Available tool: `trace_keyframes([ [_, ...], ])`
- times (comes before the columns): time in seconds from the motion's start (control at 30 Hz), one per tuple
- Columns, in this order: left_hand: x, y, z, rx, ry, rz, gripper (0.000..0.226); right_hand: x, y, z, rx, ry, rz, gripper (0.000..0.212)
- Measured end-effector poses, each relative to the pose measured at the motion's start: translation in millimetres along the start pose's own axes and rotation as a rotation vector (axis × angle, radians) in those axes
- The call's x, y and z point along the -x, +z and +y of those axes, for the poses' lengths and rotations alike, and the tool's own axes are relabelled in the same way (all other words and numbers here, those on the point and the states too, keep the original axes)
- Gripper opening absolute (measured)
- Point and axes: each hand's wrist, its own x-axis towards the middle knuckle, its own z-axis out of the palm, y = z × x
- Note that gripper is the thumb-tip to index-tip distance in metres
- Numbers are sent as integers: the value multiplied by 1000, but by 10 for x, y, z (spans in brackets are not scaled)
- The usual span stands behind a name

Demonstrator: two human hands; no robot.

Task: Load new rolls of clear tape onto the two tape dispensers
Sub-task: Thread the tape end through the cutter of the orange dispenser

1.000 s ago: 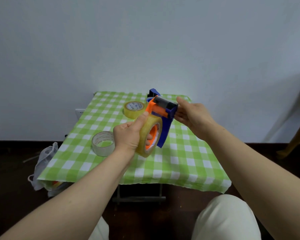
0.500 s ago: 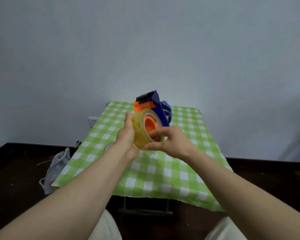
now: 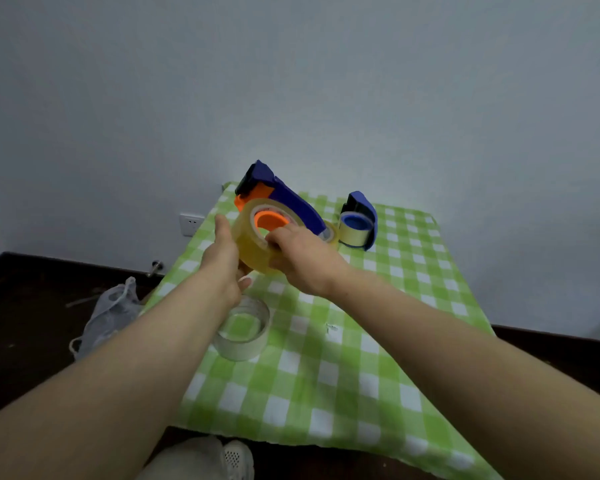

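A blue and orange tape dispenser (image 3: 284, 197) is held up over the table with a yellowish clear tape roll (image 3: 253, 237) on its orange hub. My left hand (image 3: 222, 258) grips the roll's left side. My right hand (image 3: 302, 258) pinches the roll's front rim with its fingers. A second blue dispenser (image 3: 359, 220) stands on the table at the back right with a tape roll on its blue hub. A clear, nearly spent tape ring (image 3: 243, 329) lies on the cloth below my left wrist. Another yellowish roll (image 3: 331, 233) shows partly behind my right hand.
The small table carries a green and white checked cloth (image 3: 326, 375) and stands against a white wall. A white plastic bag (image 3: 108, 313) lies on the dark floor to the left. A wall socket (image 3: 190, 223) sits behind the table's left corner.
The view has tilted and shifted left, so the second dispenser and the clear ring show again. Both hands stay on the roll, which now faces more upward.
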Motion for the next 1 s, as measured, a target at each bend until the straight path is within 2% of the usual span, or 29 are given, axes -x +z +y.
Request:
trace_keyframes([
  [0.17,-388,-120,41,27,104,206,54,-590,220,114,196,46,-81,33],
  [0.3,-646,-169,74,32,152,275,45,-953,424,160,283,43,-118,39],
  [0.5,-857,-180,107,12,184,271,36,-1233,648,192,317,70,-181,45],
  [0.73,-905,-193,131,-29,213,244,32,-1295,829,202,309,58,-235,39],
  [1.0,-731,-141,199,-54,265,211,28,-1208,887,295,192,42,-229,45],
])
